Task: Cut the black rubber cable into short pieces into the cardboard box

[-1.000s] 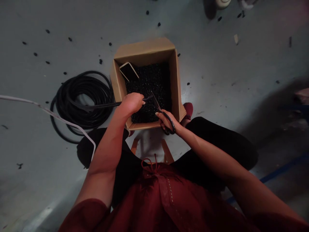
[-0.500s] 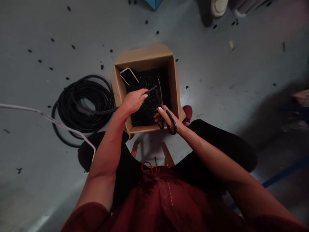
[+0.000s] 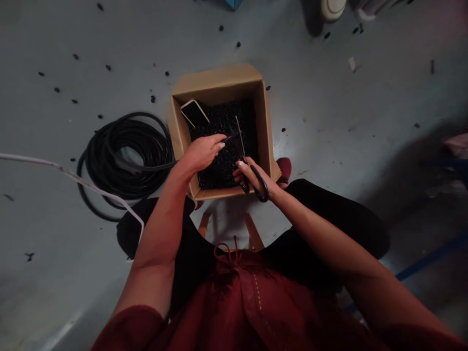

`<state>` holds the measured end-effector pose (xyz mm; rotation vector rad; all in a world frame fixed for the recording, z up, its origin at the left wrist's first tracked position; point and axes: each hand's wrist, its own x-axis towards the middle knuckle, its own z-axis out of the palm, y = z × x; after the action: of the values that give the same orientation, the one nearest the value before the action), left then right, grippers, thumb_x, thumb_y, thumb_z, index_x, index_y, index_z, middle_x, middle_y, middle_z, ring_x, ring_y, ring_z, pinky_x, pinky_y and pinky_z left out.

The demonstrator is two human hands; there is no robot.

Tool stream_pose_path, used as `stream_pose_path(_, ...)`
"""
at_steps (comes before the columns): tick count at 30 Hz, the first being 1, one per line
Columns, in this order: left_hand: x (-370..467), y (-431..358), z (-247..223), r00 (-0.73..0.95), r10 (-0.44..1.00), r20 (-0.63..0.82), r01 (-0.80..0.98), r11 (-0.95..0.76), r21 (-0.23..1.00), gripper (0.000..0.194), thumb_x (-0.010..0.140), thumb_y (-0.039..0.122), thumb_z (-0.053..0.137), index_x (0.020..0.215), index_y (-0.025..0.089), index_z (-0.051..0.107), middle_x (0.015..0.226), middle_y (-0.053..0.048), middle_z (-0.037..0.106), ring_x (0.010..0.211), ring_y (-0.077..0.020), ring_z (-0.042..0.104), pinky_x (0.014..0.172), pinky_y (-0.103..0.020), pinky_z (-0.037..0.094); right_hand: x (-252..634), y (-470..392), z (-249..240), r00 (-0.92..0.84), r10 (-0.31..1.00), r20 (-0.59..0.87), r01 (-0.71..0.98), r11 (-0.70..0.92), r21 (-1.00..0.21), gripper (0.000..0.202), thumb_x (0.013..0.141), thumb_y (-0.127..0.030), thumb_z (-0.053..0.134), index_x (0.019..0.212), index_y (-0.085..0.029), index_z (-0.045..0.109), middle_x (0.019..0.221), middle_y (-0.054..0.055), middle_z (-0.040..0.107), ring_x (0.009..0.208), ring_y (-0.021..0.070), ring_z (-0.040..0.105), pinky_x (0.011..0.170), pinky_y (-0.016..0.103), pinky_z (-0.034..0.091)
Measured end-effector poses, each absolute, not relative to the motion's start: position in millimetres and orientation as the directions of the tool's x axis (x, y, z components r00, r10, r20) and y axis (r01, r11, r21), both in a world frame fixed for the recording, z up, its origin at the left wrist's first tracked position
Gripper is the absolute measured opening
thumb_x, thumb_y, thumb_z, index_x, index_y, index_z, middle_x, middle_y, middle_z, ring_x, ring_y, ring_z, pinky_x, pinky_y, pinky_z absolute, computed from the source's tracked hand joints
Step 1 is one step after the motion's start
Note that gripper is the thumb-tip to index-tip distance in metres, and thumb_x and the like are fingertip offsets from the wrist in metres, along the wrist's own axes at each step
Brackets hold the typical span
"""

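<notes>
My left hand [image 3: 205,150] is closed round a black hose [image 3: 155,168], whose free end points right over the open cardboard box [image 3: 267,131]. My right hand [image 3: 254,176] grips black-handled scissors [image 3: 240,139] at the box's near right side. The scissors' blades point up and away, beside the hose end; whether they touch it is too dark to tell. Small black cut pieces [image 3: 223,170] fill the bottom of the box. A dark phone-like thing with a light edge [image 3: 195,114] leans in the box's far left corner.
A coil of black hose [image 3: 98,168] lies on the floor left of the box. A pale cord [image 3: 87,184] runs in from the left to my left arm. Small black pieces are scattered over the floor [image 3: 314,112]. A white object [image 3: 333,7] stands at the top right.
The scissors' blades have tilted slightly left, and less of the hose end shows past my left hand. The view has shifted a little.
</notes>
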<state>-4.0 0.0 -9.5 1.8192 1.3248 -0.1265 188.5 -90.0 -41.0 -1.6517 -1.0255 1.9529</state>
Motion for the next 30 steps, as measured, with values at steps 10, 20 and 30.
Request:
stream_pose_path(10,-3,0,-6,0.432,0.702,-0.566,0.836,-0.077,0.543,0.046,0.099,0.027,0.038,0.137,0.013,0.060,0.123,-0.010,0.071,0.104,-0.0198,0.066,0.098,-0.033,0.047,192,-89,-43,-0.269,0.697,-0.665,0.128,-0.658,-0.742,0.036,0.094,-0.057,0.055,0.097,-0.022,0.049,0.083,0.000,0.061,0.064,0.0108,0.059,0.052,0.021,0.047)
stream_pose_path(20,-2,-2,-11,0.335,0.726,-0.600,0.885,-0.023,0.466,0.039,0.094,0.026,0.046,0.128,0.016,0.062,0.119,-0.010,0.071,0.107,-0.0225,0.064,0.096,-0.035,0.048,189,-93,-48,-0.229,0.669,-0.707,0.108,-0.704,-0.702,0.034,0.092,-0.052,0.057,0.085,-0.024,0.040,0.065,-0.007,0.043,0.048,0.0075,0.039,0.041,0.019,0.034)
stream_pose_path(30,-6,-8,-31,0.329,0.759,-0.563,0.927,-0.144,0.348,0.033,0.093,0.022,0.049,0.118,0.020,0.071,0.115,-0.010,0.073,0.113,-0.0246,0.063,0.099,-0.037,0.047,193,-102,-63,-0.186,0.694,-0.696,0.322,-0.626,-0.710,0.031,0.092,-0.052,0.054,0.084,-0.024,0.045,0.066,-0.004,0.048,0.051,0.0090,0.041,0.044,0.021,0.032)
